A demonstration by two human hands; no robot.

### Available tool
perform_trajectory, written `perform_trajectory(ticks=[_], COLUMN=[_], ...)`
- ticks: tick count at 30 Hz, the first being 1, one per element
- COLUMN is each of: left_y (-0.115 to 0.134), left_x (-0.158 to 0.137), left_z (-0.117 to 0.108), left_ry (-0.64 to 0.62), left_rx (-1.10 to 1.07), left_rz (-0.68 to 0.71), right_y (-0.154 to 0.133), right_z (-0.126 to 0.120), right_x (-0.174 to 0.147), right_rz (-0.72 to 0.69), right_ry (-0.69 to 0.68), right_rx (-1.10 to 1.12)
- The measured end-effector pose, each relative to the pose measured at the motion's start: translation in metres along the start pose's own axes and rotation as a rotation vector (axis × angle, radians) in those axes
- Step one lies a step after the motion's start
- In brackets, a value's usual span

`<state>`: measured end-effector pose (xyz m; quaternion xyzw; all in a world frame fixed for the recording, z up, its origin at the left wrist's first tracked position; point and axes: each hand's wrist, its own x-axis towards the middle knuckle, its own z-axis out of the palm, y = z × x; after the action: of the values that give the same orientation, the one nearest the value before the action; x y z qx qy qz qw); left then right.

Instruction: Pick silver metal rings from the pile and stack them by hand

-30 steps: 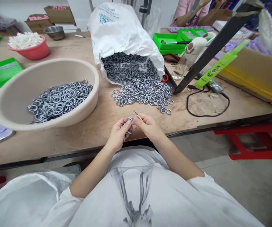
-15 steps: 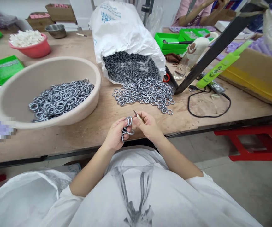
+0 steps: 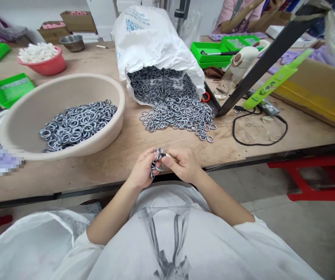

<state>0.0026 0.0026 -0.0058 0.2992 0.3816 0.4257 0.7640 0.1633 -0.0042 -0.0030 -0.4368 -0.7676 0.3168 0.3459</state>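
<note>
So the left hand [image 3: 141,169] has a few small, shiny grey rings [image 3: 157,156] pinched between thumb and fingers, near the close edge of a scuffed brown wooden table [image 3: 116,165]. The right hand [image 3: 183,164] is gripping a slim, pale-handled tool [image 3: 168,155], its dark tip right by the rings; can't tell if it's touching. They look light, fairly stiff and kinda slick, not fragile I'd guess, so a pinch across the rim seems safest. Loads more sit in the big beige plastic basin [image 3: 53,91] at ten o'clock and spill from the white sack [image 3: 152,39] at twelve. Red plastic stool [image 3: 330,194] at three, grey floor [image 3: 272,233] below, someone in a pink top [image 3: 224,16] at one.
</note>
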Motion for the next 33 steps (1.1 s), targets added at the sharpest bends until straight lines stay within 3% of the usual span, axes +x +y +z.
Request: perform_trajectory(ticks=[6, 11, 14, 16, 18, 19, 20, 22, 24, 28, 33], left_y=[-0.003, 0.010, 0.053, 0.094, 0.133, 0.149, 0.161, 0.177, 0.182, 0.183, 0.185], left_x=[0.000, -0.014, -0.019, -0.019, -0.016, -0.014, -0.012, -0.008, -0.005, -0.003, -0.001], left_z=[-0.005, -0.009, -0.016, -0.023, -0.032, -0.036, -0.041, -0.049, -0.055, -0.055, -0.058], left_ry=[-0.022, -0.103, 0.142, 0.412, 0.754, 0.862, 0.890, 0.819, 0.714, 0.793, 0.798], left_rx=[0.077, 0.391, 0.580, 0.797, 1.200, 1.428, 1.629, 1.946, 2.101, 2.072, 2.041], left_rz=[-0.058, 0.027, 0.324, 0.612, 0.834, 0.811, 0.690, 0.413, 0.224, 0.014, -0.037], right_y=[0.011, 0.042, 0.055, 0.059, 0.062, 0.064, 0.065, 0.067, 0.068, 0.069, 0.067], right_z=[0.005, -0.003, -0.011, -0.014, -0.014, -0.013, -0.012, -0.008, -0.006, -0.004, -0.006], right_x=[0.005, 0.014, 0.013, 0.010, 0.008, 0.008, 0.007, 0.006, 0.006, 0.007, 0.006], right_rz=[0.086, 0.204, 0.223, 0.231, 0.255, 0.274, 0.294, 0.321, 0.327, 0.326, 0.326], right_ry=[-0.022, 0.211, 0.304, 0.329, 0.321, 0.309, 0.294, 0.264, 0.239, 0.205, 0.188], right_rx=[0.087, -0.032, -0.006, -0.025, -0.079, -0.109, -0.132, -0.160, -0.171, -0.182, -0.218])
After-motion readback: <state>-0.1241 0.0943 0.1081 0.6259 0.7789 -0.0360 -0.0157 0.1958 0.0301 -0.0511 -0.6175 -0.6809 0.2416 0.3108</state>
